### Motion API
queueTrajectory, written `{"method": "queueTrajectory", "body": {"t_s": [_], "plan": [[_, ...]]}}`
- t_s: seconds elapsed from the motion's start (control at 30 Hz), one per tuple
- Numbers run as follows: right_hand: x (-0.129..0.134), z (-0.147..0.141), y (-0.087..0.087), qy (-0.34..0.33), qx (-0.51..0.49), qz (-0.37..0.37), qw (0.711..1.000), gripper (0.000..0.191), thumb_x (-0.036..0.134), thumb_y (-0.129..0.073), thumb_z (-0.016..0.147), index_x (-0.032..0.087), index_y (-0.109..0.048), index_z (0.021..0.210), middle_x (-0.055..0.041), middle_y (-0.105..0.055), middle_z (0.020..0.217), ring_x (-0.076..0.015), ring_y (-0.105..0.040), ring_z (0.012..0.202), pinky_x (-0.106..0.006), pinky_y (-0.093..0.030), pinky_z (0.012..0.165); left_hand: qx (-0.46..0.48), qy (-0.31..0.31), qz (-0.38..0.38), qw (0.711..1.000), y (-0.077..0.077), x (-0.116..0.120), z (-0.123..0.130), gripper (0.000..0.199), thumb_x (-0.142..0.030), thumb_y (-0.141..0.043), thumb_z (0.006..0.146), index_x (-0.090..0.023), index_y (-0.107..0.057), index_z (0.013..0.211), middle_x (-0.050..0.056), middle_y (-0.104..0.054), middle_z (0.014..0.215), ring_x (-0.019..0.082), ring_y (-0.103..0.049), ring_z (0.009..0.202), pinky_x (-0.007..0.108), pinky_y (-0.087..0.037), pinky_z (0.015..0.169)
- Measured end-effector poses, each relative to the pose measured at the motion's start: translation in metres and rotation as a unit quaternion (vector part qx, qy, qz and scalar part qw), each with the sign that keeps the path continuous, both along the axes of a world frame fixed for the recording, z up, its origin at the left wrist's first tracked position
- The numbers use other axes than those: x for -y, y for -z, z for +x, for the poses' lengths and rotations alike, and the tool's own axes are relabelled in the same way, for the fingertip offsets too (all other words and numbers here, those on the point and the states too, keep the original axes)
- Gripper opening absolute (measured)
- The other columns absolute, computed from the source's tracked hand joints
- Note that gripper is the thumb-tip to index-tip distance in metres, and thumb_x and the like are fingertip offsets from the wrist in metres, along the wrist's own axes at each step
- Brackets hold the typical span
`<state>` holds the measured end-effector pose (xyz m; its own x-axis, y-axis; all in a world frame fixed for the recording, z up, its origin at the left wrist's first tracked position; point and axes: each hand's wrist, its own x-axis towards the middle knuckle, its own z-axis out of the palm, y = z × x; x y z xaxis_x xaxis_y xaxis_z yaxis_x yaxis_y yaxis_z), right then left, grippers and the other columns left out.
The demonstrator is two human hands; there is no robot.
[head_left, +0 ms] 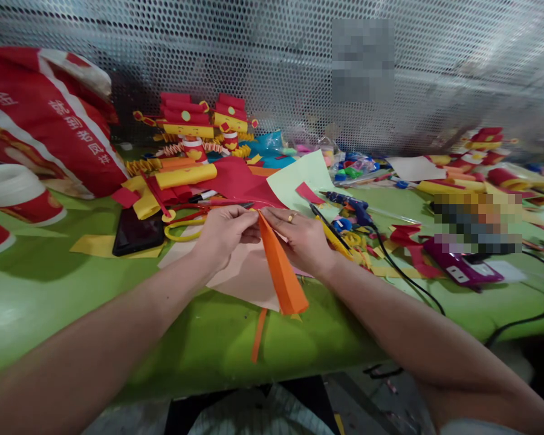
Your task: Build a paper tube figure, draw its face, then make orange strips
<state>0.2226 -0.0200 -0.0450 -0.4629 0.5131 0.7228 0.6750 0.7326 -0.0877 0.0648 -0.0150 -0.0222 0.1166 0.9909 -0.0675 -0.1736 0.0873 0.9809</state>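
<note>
My left hand (229, 234) and my right hand (301, 237) meet above the middle of the green table. Between them is a folded strip of orange paper (281, 266), its far end pinched in the fingers of both hands. The wide near end slants down toward me. Beneath the hands lies a pale pink sheet (242, 278). A narrow orange paper strip (259, 337) rests near the table's front edge. Left of my left hand are yellow-handled scissors (181, 229), partly covered by that hand. The exact fingertip grip is partly hidden.
Red-and-yellow paper figures (193, 130) stand at the back. A black phone (138, 231), paper cups (31, 193) and a red bag (49, 121) are on the left. A blue glue gun (351, 204) trails a cord on the right, near a purple power strip (462, 266).
</note>
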Motion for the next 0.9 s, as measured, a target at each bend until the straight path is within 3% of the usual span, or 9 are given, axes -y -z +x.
{"method": "queueTrajectory", "body": {"t_s": [0.2, 0.43, 0.63, 0.77, 0.9], "plan": [[0.005, -0.003, -0.005, 0.088, 0.147, 0.022, 0.985, 0.037, 0.015, -0.039, 0.089, 0.009, -0.060, 0.119, -0.0159, -0.065, 0.117, -0.0219, -0.066, 0.095, -0.035, -0.054, 0.083, 0.031, 0.007, 0.000, 0.999, 0.000, 0.000, -0.001, 0.017, -0.026, -0.069, 0.066, -0.015, -0.059, 0.057, 0.000, -0.065, 0.057, 0.013, -0.063, 0.054, 0.026, -0.051, 0.058], [0.011, -0.012, -0.007, 0.136, 0.167, 0.017, 0.976, 0.038, 0.013, -0.038, 0.088, 0.009, -0.062, 0.117, -0.0158, -0.065, 0.119, -0.0217, -0.063, 0.099, -0.033, -0.053, 0.082, 0.039, 0.010, 0.022, 0.999, 0.004, -0.001, 0.000, 0.026, -0.034, -0.078, 0.060, -0.015, -0.060, 0.058, -0.003, -0.062, 0.055, 0.010, -0.058, 0.050, 0.027, -0.053, 0.060], [0.002, -0.006, -0.006, 0.043, -0.002, -0.121, 0.992, 0.037, 0.015, -0.043, 0.083, 0.017, -0.065, 0.114, -0.0089, -0.066, 0.118, -0.0224, -0.062, 0.106, -0.037, -0.051, 0.091, 0.013, 0.024, -0.002, 1.000, 0.002, -0.002, -0.002, 0.016, -0.026, -0.077, 0.063, -0.015, -0.067, 0.067, 0.000, -0.068, 0.064, 0.011, -0.061, 0.056, 0.026, -0.052, 0.061], [-0.003, 0.000, -0.013, -0.005, -0.187, -0.273, 0.943, 0.025, 0.028, -0.050, 0.085, 0.021, -0.070, 0.099, -0.0046, -0.074, 0.095, -0.0190, -0.068, 0.085, -0.032, -0.053, 0.073, -0.005, 0.016, 0.009, 1.000, -0.002, 0.001, 0.000, 0.014, -0.025, -0.074, 0.066, -0.015, -0.065, 0.063, -0.001, -0.066, 0.060, 0.010, -0.059, 0.052, 0.026, -0.050, 0.061], [-0.004, 0.002, -0.019, -0.019, -0.241, -0.351, 0.905, 0.017, 0.030, -0.057, 0.080, 0.018, -0.069, 0.076, -0.0014, -0.072, 0.072, -0.0152, -0.064, 0.070, -0.027, -0.048, 0.065, -0.030, 0.040, 0.030, 0.998, -0.001, 0.003, 0.000, 0.011, -0.026, -0.071, 0.068, -0.016, -0.067, 0.068, 0.000, -0.067, 0.063, 0.012, -0.061, 0.057, 0.026, -0.050, 0.061]]}}
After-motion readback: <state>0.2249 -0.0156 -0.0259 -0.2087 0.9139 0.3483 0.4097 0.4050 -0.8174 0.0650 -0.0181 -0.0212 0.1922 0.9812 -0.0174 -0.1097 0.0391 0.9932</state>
